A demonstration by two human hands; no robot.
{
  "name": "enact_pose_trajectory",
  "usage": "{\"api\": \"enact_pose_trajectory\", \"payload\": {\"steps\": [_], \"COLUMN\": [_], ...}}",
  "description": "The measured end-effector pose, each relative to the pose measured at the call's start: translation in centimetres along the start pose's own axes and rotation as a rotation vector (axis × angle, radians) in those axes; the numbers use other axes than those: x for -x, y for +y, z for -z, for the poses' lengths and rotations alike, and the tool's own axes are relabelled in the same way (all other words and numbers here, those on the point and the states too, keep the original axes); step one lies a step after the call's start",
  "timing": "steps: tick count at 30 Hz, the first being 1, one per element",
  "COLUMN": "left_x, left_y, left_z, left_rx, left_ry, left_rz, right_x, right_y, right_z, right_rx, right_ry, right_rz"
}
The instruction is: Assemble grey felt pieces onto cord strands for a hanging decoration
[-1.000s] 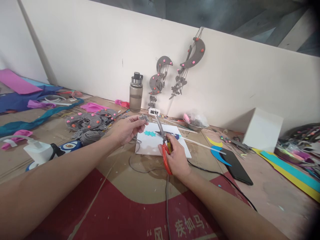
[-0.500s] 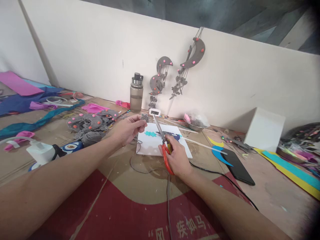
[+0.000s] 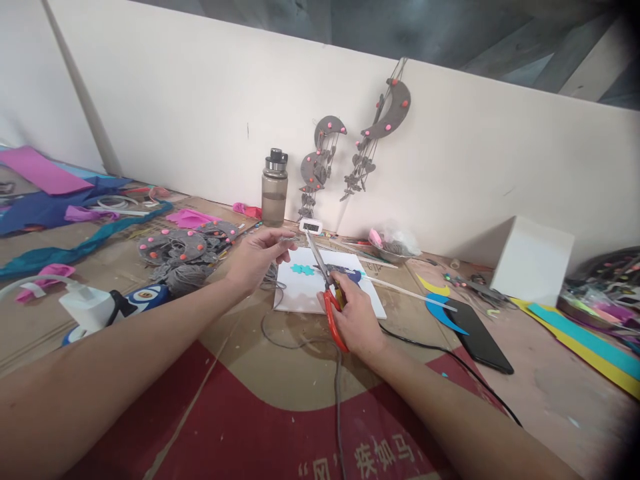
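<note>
My left hand [image 3: 263,257] pinches a small grey felt cutout [image 3: 290,238] between thumb and fingertips; it is turned almost edge-on. A pair of scissors [image 3: 330,303] with red handles is in my right hand [image 3: 357,313], blades pointing up and away, their tips close to the cutout but apart from it. Beneath the blades lies a white board [image 3: 300,300] bearing a turquoise snowflake-like cutout [image 3: 303,269]. A dark blue tool [image 3: 353,273], partly hidden by the right hand, rests on the board too.
A bottle [image 3: 275,190] stands by the wall, beside hanging grey moon ornaments [image 3: 315,167]. Grey yarn [image 3: 185,279] and felt moons [image 3: 175,247] lie left, near a white charger [image 3: 87,307]. Right are a black phone [image 3: 480,340], a black cable [image 3: 440,343] and a white block [image 3: 533,260].
My left hand has turned the grey cutout from face-on to nearly edge-on. The scissors stay almost in place in my right hand. The whole view has shifted slightly.
</note>
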State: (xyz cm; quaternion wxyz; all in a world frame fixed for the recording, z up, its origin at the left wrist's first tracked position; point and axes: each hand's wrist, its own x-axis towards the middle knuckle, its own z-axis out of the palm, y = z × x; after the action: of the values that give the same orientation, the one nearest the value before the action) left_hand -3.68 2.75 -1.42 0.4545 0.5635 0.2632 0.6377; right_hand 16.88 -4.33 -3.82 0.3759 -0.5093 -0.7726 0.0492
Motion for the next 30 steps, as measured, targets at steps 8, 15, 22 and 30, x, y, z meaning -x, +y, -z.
{"api": "enact_pose_trajectory", "payload": {"steps": [8, 15, 22, 30], "left_x": [-0.18, 0.08, 0.3, 0.09], "left_y": [-0.11, 0.16, 0.73, 0.28], "left_z": [-0.07, -0.23, -0.43, -0.34], "left_rx": [-0.074, -0.097, -0.176, -0.244], "left_ry": [0.069, 0.063, 0.088, 0.084], "left_rz": [-0.048, -0.068, -0.072, -0.102], "right_x": [0.23, 0.24, -0.08, -0.06], "right_y": [-0.13, -0.25, 0.0, -0.14], "right_z": [-0.35, -0.28, 0.01, 0.27], "right_rx": [0.035, 0.047, 0.112, 0.286], "right_ry": [-0.044, -0.026, 0.006, -0.015], "right_rz": [-0.003, -0.028, -0.042, -0.042]}}
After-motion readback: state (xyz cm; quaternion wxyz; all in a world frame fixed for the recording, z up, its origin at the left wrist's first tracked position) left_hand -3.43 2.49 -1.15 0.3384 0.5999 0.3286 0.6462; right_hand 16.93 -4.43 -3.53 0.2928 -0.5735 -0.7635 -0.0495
